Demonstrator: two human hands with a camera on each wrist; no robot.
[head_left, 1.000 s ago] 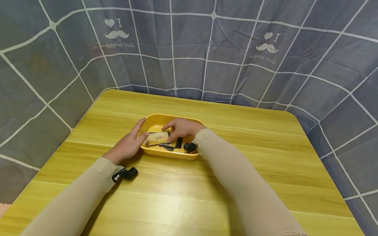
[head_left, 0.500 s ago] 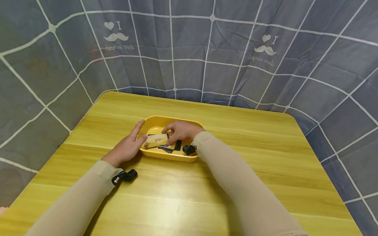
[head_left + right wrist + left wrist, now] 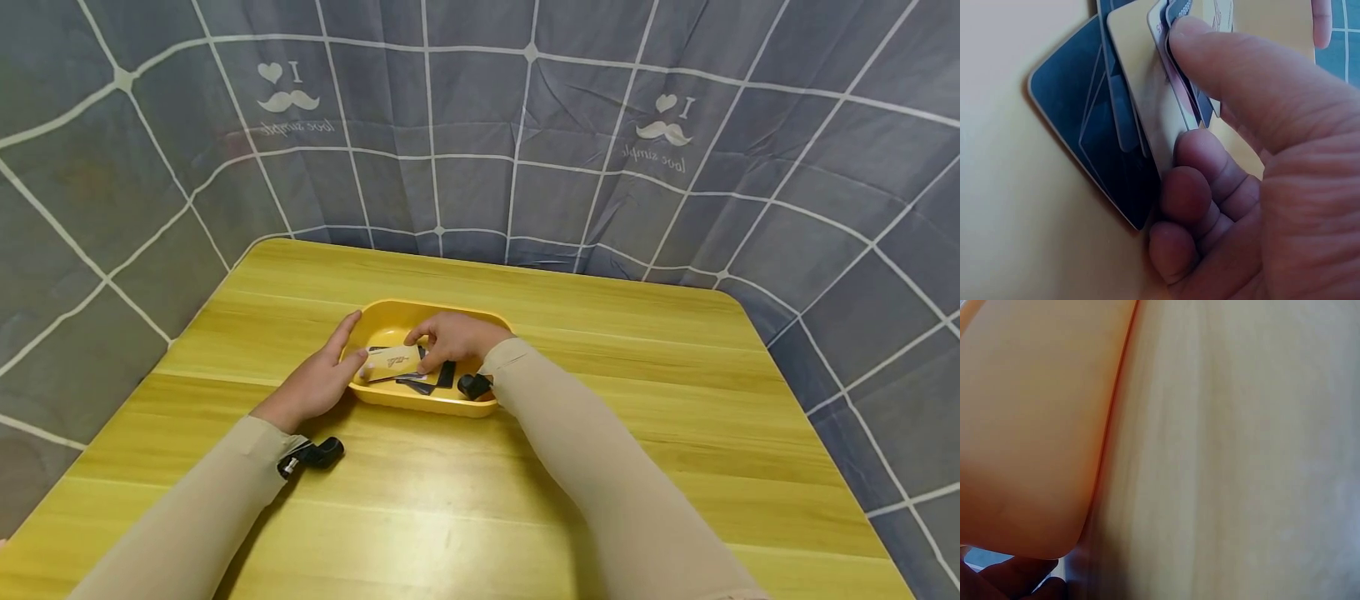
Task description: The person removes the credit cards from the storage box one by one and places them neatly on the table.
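Observation:
A shallow yellow plastic tray point(image 3: 420, 406) stands on the table with several plastic cards in it. My left hand point(image 3: 315, 383) holds the tray's left end, thumb over the rim and fingers along the outside. Inside the tray, my right hand point(image 3: 453, 337) pinches some of the cards. In the right wrist view, the thumb presses the upper cards' edges while the other fingers curl below. A pale gold card point(image 3: 395, 360) with a dark print tilts up at the left. Dark cards point(image 3: 1085, 94) lie fanned out beneath a gold card point(image 3: 1138, 56).
The yellow wood-grain table point(image 3: 450, 517) extends around the tray on all sides. A grey curtain point(image 3: 480, 125) with white grid lines hangs behind it and at both sides. Black wrist cameras point(image 3: 318, 454) sit at both beige sleeves.
The head view has shifted slightly, so everything appears a little lower and further left. The gold card's tilt has changed a little under my right hand. My left hand keeps its place on the tray.

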